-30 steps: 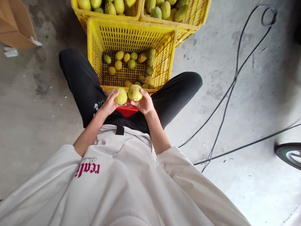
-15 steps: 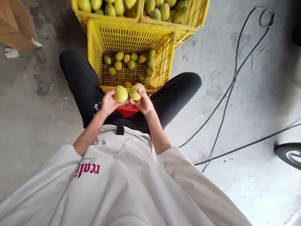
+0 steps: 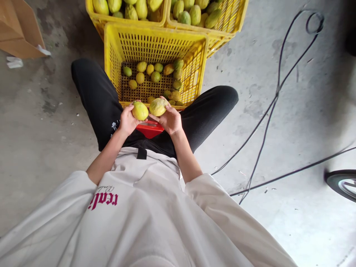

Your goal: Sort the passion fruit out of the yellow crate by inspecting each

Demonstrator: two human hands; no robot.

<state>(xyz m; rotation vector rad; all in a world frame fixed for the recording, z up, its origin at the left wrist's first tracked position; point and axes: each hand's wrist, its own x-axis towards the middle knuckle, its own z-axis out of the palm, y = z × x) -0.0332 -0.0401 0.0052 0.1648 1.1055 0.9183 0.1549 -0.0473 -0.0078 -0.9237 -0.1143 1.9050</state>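
Near centre, I see a smooth yellow-green oval fruit grasped in the left hand and a paler, blotched oval fruit in the right hand, by the near edge of a yellow slatted plastic crate. I judge both firm, light, bruisable; I'd cup their middles.

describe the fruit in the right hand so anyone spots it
Find the yellow slotted plastic crate between black trouser legs. By its near rim, the bare right hand holds a pale yellow oval fruit. It looks duller and blotchier than the brighter yellow fruit in the left hand.
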